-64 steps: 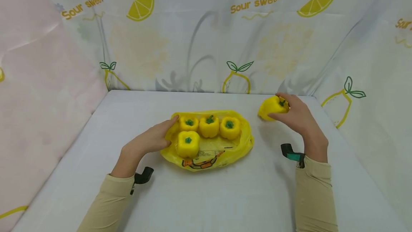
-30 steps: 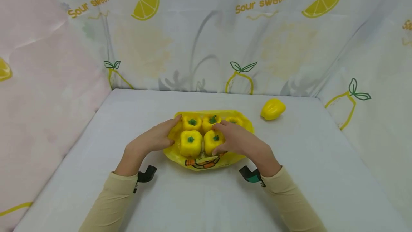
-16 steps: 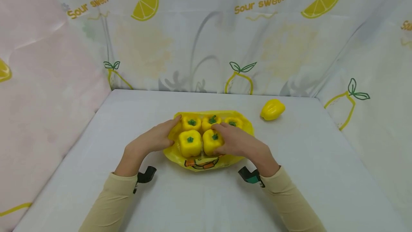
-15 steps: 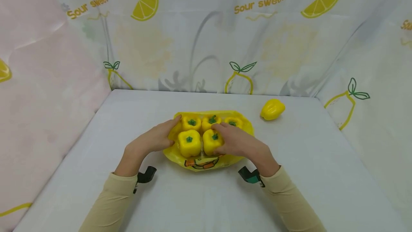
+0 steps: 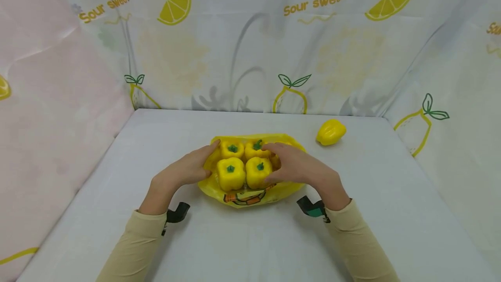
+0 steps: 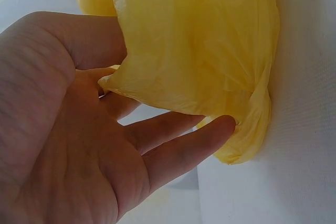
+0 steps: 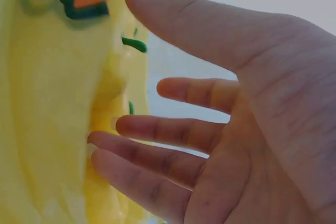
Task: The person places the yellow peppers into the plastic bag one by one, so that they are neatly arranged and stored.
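Note:
A yellow plastic bag [image 5: 287,189] lies with its mouth spread upward on the table. Inside it, yellow bell peppers stand stem up in two rows: the front left pepper [image 5: 231,174], the front right pepper [image 5: 257,173] and others behind. My left hand [image 5: 182,168] holds the bag's left rim, the thumb tucked behind the plastic in the left wrist view, other fingers outside. My right hand [image 5: 303,164] hovers over the bag's right side, beside the front right pepper, fingers spread and holding nothing. It hides most of the back right pepper.
One more yellow bell pepper [image 5: 331,132] lies on its side at the back right of the white table [image 5: 250,247]. Cloth walls with lemon prints enclose the table's back and sides. A small black camera sits on each wrist.
My right hand left one pepper at the back right, put a pepper in the bag's front right spot, let go and drew slightly right. The left hand stayed at the rim.

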A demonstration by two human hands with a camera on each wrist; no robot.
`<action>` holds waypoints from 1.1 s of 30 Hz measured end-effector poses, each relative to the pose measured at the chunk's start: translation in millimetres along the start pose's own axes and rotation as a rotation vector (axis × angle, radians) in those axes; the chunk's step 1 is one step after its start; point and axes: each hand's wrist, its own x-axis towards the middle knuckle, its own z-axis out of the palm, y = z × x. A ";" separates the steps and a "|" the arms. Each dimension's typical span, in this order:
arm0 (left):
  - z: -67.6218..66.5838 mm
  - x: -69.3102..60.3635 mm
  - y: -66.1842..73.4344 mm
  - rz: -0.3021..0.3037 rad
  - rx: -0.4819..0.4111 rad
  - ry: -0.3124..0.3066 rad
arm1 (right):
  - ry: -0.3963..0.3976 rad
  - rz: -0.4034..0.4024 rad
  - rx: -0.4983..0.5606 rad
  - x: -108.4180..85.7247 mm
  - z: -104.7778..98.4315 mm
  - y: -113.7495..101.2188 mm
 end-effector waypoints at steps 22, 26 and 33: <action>1.1 0.8 0.8 0.004 0.004 -0.002 | 0.512 0.110 0.147 -3.9 -42.6 98.5; 0.9 1.2 1.1 0.004 0.006 -0.002 | 0.607 0.168 0.123 -0.3 -39.8 116.3; 1.8 1.6 1.1 -0.002 -0.003 -0.002 | 0.631 0.274 0.154 3.6 -34.0 145.2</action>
